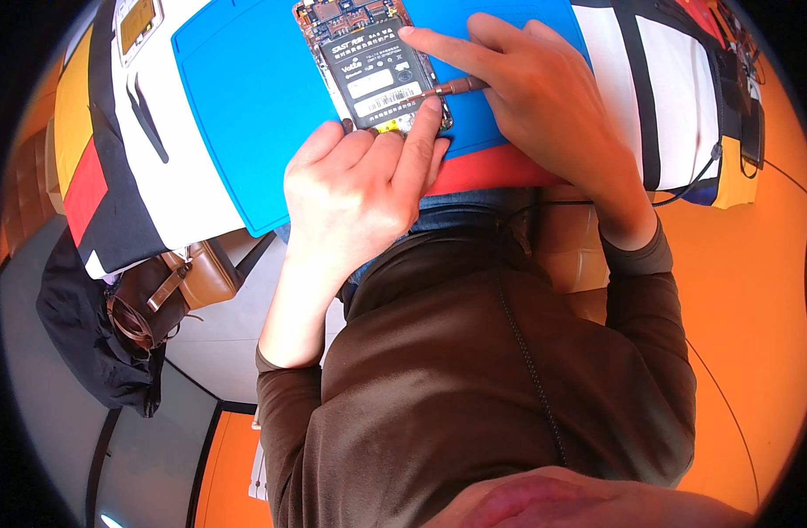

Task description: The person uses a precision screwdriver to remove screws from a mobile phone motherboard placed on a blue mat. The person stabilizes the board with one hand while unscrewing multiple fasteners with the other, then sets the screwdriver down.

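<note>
An opened phone (pixel 324 75) lies tilted a little on the blue mat (pixel 236 114), its back cover off. A dark battery (pixel 366 63) fills its middle, and a bare circuit board (pixel 346 11) shows at its far end. My left hand (pixel 355 176) is closed at the phone's near edge, its index finger stretched onto the battery's lower right. With my right hand (pixel 544 88) I hold a slim tool with a brown handle (pixel 461 85). The tool's thin tip reaches over the battery by my left fingertip. My right index finger points out to the phone's upper right edge.
Left of the mat, a dark slim tool (pixel 146 119) and a pale device with a screen (pixel 139 25) lie on the patterned cloth (pixel 179 189). A brown bag (pixel 201 273) is below the table's left edge. A black cable (pixel 694 183) hangs at the right.
</note>
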Available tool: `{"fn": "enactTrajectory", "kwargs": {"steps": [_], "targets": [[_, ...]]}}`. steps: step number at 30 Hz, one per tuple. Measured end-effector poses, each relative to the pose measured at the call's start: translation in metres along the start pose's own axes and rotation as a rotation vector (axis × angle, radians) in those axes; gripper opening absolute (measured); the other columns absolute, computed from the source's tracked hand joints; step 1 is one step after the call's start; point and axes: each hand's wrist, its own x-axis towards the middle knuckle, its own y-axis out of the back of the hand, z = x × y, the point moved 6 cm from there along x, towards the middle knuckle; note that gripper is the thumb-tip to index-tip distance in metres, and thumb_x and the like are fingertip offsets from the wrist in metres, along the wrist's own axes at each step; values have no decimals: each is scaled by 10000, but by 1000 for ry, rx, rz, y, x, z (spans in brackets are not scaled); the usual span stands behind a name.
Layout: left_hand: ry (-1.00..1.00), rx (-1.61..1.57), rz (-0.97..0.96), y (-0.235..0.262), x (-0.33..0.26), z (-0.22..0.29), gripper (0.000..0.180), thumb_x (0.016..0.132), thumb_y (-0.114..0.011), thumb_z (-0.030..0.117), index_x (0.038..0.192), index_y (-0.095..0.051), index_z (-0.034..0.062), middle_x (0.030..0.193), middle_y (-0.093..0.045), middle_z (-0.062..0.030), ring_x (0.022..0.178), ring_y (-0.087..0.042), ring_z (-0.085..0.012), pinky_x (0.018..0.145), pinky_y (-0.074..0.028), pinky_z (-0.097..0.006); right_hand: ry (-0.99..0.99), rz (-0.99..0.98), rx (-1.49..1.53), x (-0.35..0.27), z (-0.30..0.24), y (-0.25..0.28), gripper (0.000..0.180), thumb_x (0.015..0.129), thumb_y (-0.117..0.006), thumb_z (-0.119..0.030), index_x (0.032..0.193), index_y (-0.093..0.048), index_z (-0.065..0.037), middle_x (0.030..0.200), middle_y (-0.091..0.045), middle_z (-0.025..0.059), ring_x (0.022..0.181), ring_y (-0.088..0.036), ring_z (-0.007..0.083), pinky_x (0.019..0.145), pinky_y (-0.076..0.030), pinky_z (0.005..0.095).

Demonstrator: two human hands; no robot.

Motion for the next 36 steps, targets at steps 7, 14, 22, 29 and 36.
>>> {"fn": "enactTrajectory", "kwargs": {"steps": [7,14,22,29,36], "targets": [[-3,3,1,0,0,0,325,911,-809,262,1193,-798,100,616,-510,44,558,-522,-108,577,-386,-289,8,-94,165,5,-1,9,537,951,-560,-20,1482,-604,-83,907,-571,82,766,-575,276,726,-399,377],[3,4,5,0,-1,-1,326,913,-806,264,1199,-799,106,616,-511,46,560,-527,-105,579,-388,-288,32,-154,125,5,-2,10,561,930,-569,-20,1487,-595,-79,930,-580,76,778,-575,274,731,-397,371],[1,-14,20,-1,-1,-2,311,913,-805,262,1183,-801,108,617,-516,47,559,-526,-105,573,-386,-289,38,14,46,1,1,4,580,926,-620,-56,1447,-669,-305,888,-559,28,714,-479,256,694,-431,366],[5,-15,23,-1,0,-2,285,912,-807,262,1152,-804,109,618,-516,51,558,-523,-103,566,-377,-288,41,-1,24,-5,4,-2,581,927,-619,-60,1450,-668,-309,887,-552,32,715,-476,259,706,-425,373],[3,-13,22,-1,0,-2,291,911,-809,260,1163,-810,114,616,-512,54,556,-520,-100,567,-376,-287,76,12,34,-7,2,2,582,934,-606,-60,1452,-666,-317,856,-507,38,715,-474,268,711,-419,380]]}}
